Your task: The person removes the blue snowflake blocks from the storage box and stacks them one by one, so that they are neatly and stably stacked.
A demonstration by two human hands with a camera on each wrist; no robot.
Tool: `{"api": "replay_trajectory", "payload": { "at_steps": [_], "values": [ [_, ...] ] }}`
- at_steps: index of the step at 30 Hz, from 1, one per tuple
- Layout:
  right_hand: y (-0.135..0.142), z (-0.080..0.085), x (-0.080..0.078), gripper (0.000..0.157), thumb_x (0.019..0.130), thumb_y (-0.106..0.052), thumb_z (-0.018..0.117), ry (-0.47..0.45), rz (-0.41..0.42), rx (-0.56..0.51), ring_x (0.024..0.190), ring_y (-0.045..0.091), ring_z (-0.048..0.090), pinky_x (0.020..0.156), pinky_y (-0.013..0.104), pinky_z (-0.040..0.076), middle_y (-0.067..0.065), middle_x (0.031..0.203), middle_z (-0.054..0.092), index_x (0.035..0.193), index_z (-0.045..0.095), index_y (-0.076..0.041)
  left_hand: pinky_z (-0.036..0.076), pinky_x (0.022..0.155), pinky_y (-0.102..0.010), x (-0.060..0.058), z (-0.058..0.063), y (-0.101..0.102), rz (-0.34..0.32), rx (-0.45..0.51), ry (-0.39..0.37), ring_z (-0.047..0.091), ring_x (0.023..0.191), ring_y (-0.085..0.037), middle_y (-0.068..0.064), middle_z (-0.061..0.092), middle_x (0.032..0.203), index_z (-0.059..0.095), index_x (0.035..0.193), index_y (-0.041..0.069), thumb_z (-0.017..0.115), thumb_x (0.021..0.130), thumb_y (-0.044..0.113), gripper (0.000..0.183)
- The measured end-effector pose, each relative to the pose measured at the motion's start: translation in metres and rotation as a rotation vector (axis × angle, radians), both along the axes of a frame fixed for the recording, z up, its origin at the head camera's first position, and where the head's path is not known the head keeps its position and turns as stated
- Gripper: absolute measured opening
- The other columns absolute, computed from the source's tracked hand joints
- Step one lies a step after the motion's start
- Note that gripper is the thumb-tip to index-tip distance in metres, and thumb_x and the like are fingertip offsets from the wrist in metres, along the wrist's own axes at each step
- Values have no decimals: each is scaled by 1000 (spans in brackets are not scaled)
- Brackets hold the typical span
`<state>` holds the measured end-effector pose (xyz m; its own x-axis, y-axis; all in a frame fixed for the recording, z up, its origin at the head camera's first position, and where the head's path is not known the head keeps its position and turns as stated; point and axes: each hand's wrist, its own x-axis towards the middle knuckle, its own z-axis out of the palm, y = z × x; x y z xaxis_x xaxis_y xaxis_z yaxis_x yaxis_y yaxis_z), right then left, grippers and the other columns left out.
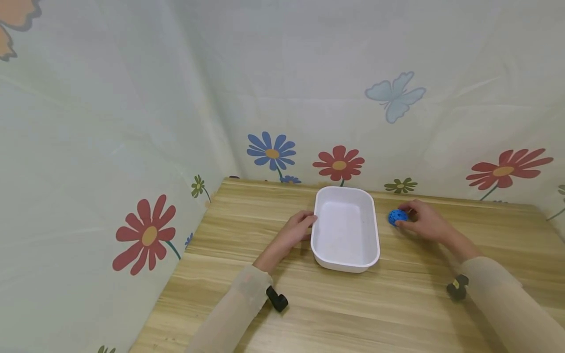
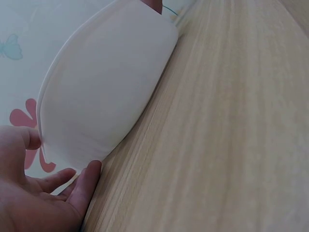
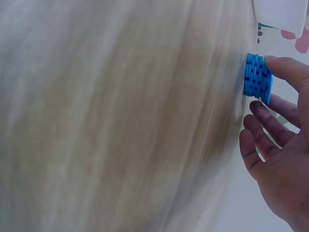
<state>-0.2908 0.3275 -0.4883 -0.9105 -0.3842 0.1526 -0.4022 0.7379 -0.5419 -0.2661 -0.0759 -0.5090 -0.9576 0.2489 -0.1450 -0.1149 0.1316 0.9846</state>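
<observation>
A white rectangular tray (image 1: 344, 230), deep-sided and with nothing inside, stands on the wooden table. At its left side is my left hand (image 1: 300, 226); in the left wrist view one fingertip meets the tray's rim and the other fingers (image 2: 87, 186) lie low by its base, fairly loose. To the right of the tray, a small blue round piece (image 1: 398, 217) with a brick-like pattern of blocks and slots sits at table level. My right hand (image 1: 425, 223) pinches it between thumb and index finger, while the remaining fingers (image 3: 263, 137) are spread below in the right wrist view.
The wooden table (image 1: 335, 309) ends at the back against a pale curtain (image 1: 309, 88) printed with flowers and butterflies. Another curtain side runs along the left edge. Both sleeves carry a small black device (image 1: 277, 299) at the wrist.
</observation>
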Motion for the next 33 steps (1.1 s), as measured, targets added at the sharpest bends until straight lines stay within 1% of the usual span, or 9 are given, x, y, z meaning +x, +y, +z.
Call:
{"api": "replay_trajectory", "payload": {
  "at_steps": [4,9,16,24,28,30,33],
  "values": [
    [1,0,0,45,96,-18,81,-9,-4,6,100,34,63,88,49,55,22,112,66,124,65,12,61,99,-40,0,0,1,-1,-7,-3,66,121,-25,-13,63,138,59,143,5,56,109,38,48],
    [2,0,1,44,96,-19,80,-8,-13,4,99,33,63,87,48,55,21,110,66,124,66,12,61,98,-40,-1,-1,4,-4,-1,-4,67,120,-25,-13,63,136,59,142,3,56,109,36,47],
    [3,-2,1,49,94,-22,83,-9,-18,18,98,32,64,86,49,55,20,109,68,124,65,13,61,98,-39,0,-1,6,-17,1,4,66,120,-24,-13,63,138,58,145,4,55,109,36,48],
    [9,-3,2,48,94,-22,82,-10,-35,18,98,33,63,86,48,55,21,109,68,123,66,12,61,98,-39,0,-1,9,-18,8,2,67,120,-25,-14,63,138,57,145,2,55,109,36,49],
    [13,-3,7,50,98,-22,77,-16,-49,-14,104,39,64,92,54,54,26,115,68,128,62,15,61,98,-39,-3,-1,10,-30,10,3,66,122,-27,-15,62,140,56,146,3,55,109,36,50],
    [17,-1,10,54,100,-24,73,-32,-57,-33,111,44,63,97,60,53,31,121,66,133,58,17,61,97,-40,-5,-2,11,-31,16,-2,65,123,-27,-15,61,140,56,146,2,56,109,35,49],
    [22,6,20,62,104,-32,68,-62,-81,-39,120,50,58,103,66,49,36,133,60,141,52,16,62,96,-40,-8,0,11,-35,35,-17,64,125,-28,-17,61,140,55,147,1,58,109,34,51]
  ]
}}
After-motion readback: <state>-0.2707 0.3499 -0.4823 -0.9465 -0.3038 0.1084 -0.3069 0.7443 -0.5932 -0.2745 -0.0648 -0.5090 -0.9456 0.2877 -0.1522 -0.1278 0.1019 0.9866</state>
